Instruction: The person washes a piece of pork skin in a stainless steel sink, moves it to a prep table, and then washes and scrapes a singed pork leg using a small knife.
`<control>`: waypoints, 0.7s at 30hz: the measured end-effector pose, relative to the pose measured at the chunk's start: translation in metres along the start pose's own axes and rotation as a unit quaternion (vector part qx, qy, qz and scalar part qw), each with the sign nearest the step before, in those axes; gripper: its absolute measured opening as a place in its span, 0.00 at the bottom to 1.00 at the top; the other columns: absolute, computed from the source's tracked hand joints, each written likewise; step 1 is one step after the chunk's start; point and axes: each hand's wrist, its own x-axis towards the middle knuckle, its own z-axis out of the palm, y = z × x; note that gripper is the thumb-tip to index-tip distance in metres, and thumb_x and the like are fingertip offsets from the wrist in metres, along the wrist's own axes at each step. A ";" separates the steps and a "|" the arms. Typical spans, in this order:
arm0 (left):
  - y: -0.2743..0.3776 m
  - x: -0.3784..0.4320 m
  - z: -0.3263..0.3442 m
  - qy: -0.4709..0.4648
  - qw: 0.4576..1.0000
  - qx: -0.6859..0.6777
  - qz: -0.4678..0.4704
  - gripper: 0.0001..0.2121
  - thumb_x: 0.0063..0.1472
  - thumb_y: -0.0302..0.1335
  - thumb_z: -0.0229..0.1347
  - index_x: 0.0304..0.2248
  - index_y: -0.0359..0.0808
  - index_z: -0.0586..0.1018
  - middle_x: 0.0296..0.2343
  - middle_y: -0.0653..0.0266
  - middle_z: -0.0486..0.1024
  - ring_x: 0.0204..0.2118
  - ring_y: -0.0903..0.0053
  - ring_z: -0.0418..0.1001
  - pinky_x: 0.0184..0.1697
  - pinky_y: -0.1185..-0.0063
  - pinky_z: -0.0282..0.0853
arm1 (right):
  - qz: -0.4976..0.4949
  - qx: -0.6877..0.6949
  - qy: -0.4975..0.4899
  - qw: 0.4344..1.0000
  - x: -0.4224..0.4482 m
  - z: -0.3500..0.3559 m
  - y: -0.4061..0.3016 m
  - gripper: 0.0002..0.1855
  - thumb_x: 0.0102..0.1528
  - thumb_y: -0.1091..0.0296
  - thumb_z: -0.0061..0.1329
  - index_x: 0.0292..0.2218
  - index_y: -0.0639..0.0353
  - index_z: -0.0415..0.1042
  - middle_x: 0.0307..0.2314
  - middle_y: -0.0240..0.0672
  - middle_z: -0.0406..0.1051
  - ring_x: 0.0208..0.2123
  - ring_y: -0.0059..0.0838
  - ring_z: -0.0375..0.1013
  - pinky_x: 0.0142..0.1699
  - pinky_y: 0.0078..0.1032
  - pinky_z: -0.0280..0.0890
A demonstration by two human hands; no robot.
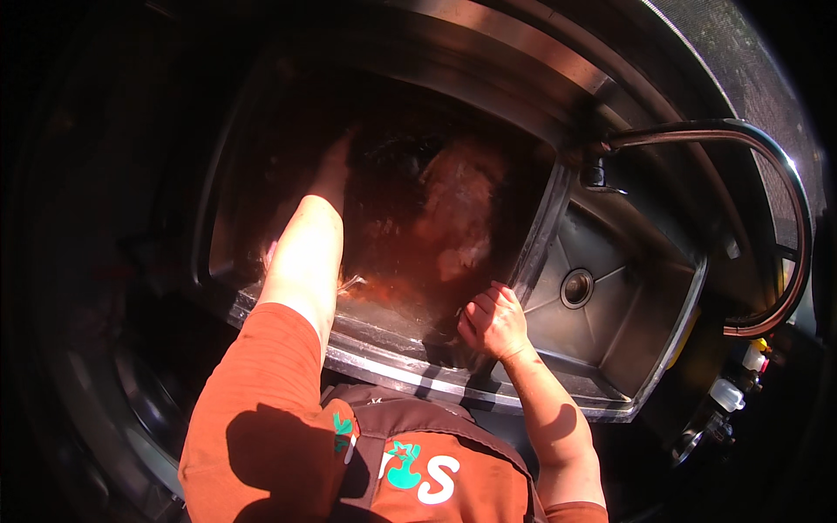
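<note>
My left arm (307, 242) reaches into the large left basin of a stainless steel sink (209, 242). Its far end fades into dark, reddish-brown water (386, 261), which hides my left hand. Right of that arm, a pale, reddish mass (461, 202) lies in the water; it looks like raw meat, but its outline is blurred. My right hand (494, 320) is at the basin's near right corner, beside the divider (539, 225), with its fingers curled. Whether it grips something there cannot be made out. A thin, pale strand (352, 283) shows by the near wall.
A smaller steel basin (614, 294) with a round drain (577, 288) adjoins on the right. Over its far side arches a curved metal faucet (778, 157). Several bottles (726, 394) stand at the lower right. Deep shadow covers the left side.
</note>
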 end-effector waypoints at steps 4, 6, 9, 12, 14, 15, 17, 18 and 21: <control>0.002 0.024 -0.012 -0.159 0.984 -0.075 -0.027 0.25 0.55 0.43 0.60 0.49 0.39 0.75 0.45 0.59 0.75 0.48 0.65 0.72 0.50 0.65 0.70 | 0.001 -0.005 0.002 1.000 -0.001 0.001 0.001 0.09 0.39 0.65 0.56 0.22 0.55 0.68 0.21 0.32 0.67 0.30 0.33 0.69 0.52 0.37 0.63; 0.012 0.033 -0.019 -0.185 0.978 -0.077 -0.052 0.24 0.56 0.41 0.60 0.49 0.37 0.74 0.45 0.59 0.75 0.48 0.66 0.72 0.51 0.65 0.69 | -0.005 -0.005 0.002 1.000 -0.001 0.001 0.001 0.09 0.39 0.65 0.56 0.22 0.55 0.68 0.20 0.32 0.67 0.30 0.33 0.69 0.52 0.37 0.63; 0.021 0.043 -0.039 -0.175 0.984 -0.021 -0.016 0.24 0.56 0.38 0.60 0.49 0.35 0.74 0.47 0.59 0.74 0.50 0.67 0.70 0.55 0.68 0.64 | -0.017 0.001 0.009 1.000 0.003 0.002 0.002 0.09 0.39 0.66 0.56 0.21 0.55 0.68 0.20 0.32 0.67 0.29 0.34 0.69 0.51 0.37 0.64; 0.028 -0.025 -0.003 -0.191 0.981 -0.001 -0.014 0.25 0.54 0.38 0.63 0.49 0.33 0.75 0.49 0.61 0.72 0.52 0.70 0.68 0.59 0.75 0.58 | -0.006 0.000 0.021 1.000 -0.001 0.003 0.001 0.09 0.38 0.67 0.56 0.21 0.56 0.68 0.20 0.32 0.67 0.28 0.34 0.69 0.50 0.37 0.64; 0.034 -0.070 0.001 -0.183 0.983 -0.008 -0.016 0.25 0.54 0.35 0.63 0.49 0.32 0.74 0.49 0.59 0.71 0.52 0.70 0.68 0.60 0.75 0.56 | -0.010 -0.003 0.015 1.000 -0.001 0.001 0.001 0.09 0.38 0.67 0.56 0.21 0.56 0.68 0.21 0.32 0.68 0.29 0.35 0.69 0.50 0.37 0.64; 0.029 -0.087 -0.003 -0.181 0.983 -0.010 0.017 0.25 0.53 0.33 0.64 0.49 0.31 0.74 0.49 0.58 0.71 0.52 0.70 0.68 0.60 0.76 0.56 | -0.010 -0.006 0.010 1.000 -0.001 0.000 0.001 0.09 0.39 0.66 0.56 0.21 0.56 0.68 0.21 0.32 0.68 0.29 0.34 0.69 0.50 0.37 0.64; 0.022 -0.109 -0.010 -0.177 0.981 -0.011 0.082 0.24 0.53 0.31 0.64 0.48 0.30 0.74 0.49 0.57 0.71 0.52 0.71 0.68 0.61 0.76 0.55 | -0.008 -0.012 0.003 1.000 -0.002 0.002 0.001 0.09 0.40 0.64 0.56 0.21 0.55 0.68 0.21 0.33 0.68 0.30 0.34 0.69 0.51 0.36 0.63; 0.023 -0.115 -0.010 -0.179 0.982 -0.019 0.067 0.25 0.51 0.31 0.66 0.46 0.29 0.75 0.48 0.57 0.72 0.51 0.71 0.68 0.61 0.76 0.55 | -0.010 -0.012 0.004 1.000 -0.002 0.002 0.002 0.09 0.40 0.64 0.56 0.21 0.55 0.68 0.21 0.33 0.68 0.30 0.34 0.69 0.51 0.35 0.63; 0.019 -0.140 -0.009 -0.150 0.986 -0.002 0.073 0.27 0.48 0.32 0.68 0.45 0.28 0.75 0.47 0.56 0.72 0.52 0.71 0.68 0.61 0.76 0.55 | -0.015 -0.011 0.013 1.000 -0.002 0.002 0.002 0.09 0.39 0.64 0.56 0.21 0.55 0.68 0.21 0.32 0.68 0.30 0.34 0.70 0.50 0.35 0.63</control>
